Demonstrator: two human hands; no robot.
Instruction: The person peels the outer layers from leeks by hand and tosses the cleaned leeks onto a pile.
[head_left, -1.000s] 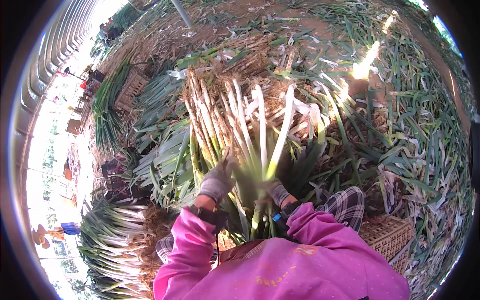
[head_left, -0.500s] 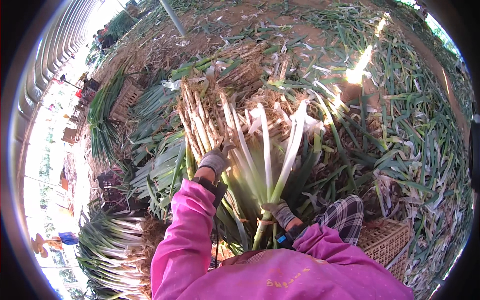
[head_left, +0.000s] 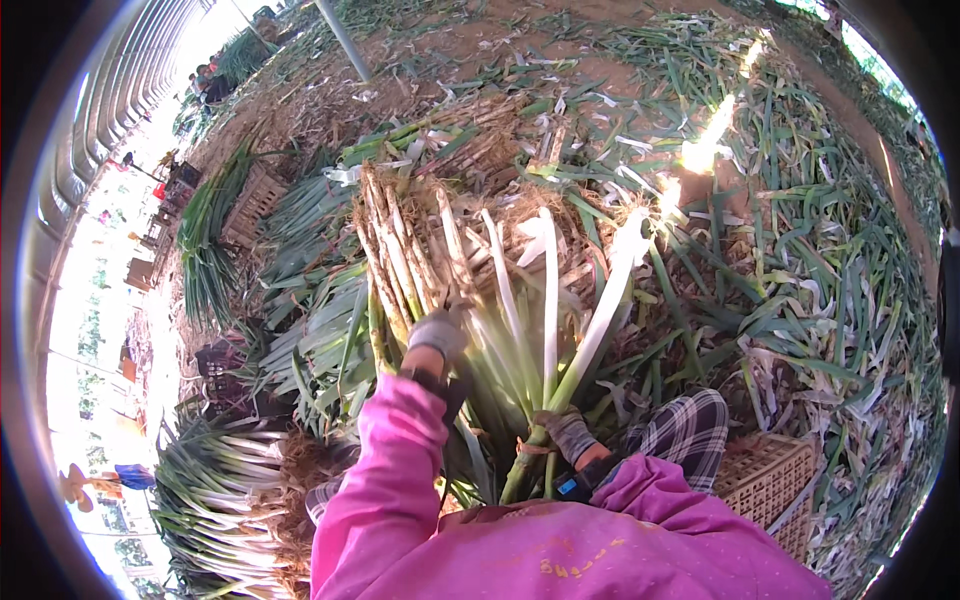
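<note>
Both gloved hands, left hand and right hand, clench the leek bundle; stacked bundles lie done, loose leeks remain.

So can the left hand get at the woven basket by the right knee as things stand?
Probably not: the left hand is on the leek bundle, which, with the right hand, lies between it and the basket.

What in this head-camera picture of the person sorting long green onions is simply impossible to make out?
- Left hand: its fingers are buried among the soil-covered stalks, so the grip is hidden.
- Right hand: its palm side is turned away; closed around the green onion bundle.
- Woven basket: partly hidden by the checked trouser leg and pink sleeve.
- People far off at upper left: too small.
- A bright sun glare washes out the leaves there.
</note>
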